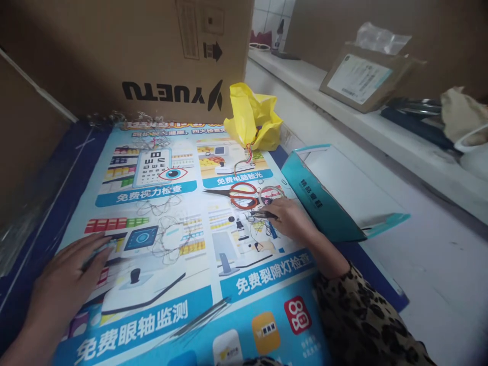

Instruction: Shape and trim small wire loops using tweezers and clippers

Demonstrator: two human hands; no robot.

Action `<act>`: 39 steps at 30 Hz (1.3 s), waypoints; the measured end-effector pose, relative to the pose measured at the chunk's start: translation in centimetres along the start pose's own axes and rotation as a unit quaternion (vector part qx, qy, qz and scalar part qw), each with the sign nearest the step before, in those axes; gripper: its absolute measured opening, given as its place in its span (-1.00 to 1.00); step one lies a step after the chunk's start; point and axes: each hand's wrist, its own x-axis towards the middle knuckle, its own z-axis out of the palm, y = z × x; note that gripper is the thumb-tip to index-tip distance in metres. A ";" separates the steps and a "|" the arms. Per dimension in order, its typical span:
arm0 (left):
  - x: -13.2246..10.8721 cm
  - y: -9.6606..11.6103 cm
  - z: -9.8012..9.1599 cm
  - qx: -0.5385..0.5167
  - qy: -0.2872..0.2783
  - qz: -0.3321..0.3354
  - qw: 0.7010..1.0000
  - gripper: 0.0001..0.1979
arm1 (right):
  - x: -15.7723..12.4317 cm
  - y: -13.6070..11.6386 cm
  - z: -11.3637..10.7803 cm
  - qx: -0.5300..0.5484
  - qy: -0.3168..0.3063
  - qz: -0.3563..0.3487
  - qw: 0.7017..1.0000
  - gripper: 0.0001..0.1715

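Observation:
My left hand [70, 279] rests low over the printed poster [206, 223] at the left. Its thumb and index fingertip come close together, and whatever may be between them is too small to make out. My right hand [292, 218] is closed around small dark pliers [265, 214], partly hidden by the fingers. Just beyond it lie scissors [244, 195] with red-orange handles, blades pointing left. Thin wire loops [171, 236] are spread between the hands. A bundle of straight thin wires [202, 317] lies nearer to me.
A yellow plastic bag [253, 117] stands at the back before a large cardboard box [152, 51]. More tangled wire pieces [148, 124] lie at the back left. An open teal box [324, 198] is right of my hand. A ledge [301, 76] along the right holds a small carton [358, 76].

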 end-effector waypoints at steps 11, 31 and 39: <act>-0.7 1.2 -0.9 -0.027 0.095 -0.003 0.995 -0.65 | 1.0 -0.8 -1.4 -0.165 -0.073 -0.095 0.979 -0.76; -1.0 1.1 -0.8 -0.047 0.173 0.040 0.983 -0.74 | 0.8 -0.2 -1.7 0.013 -0.078 -0.047 0.996 -0.82; -1.3 1.5 -1.1 -0.064 0.193 0.078 0.976 -0.77 | 0.8 0.0 -2.5 0.240 -0.097 0.082 0.962 -0.74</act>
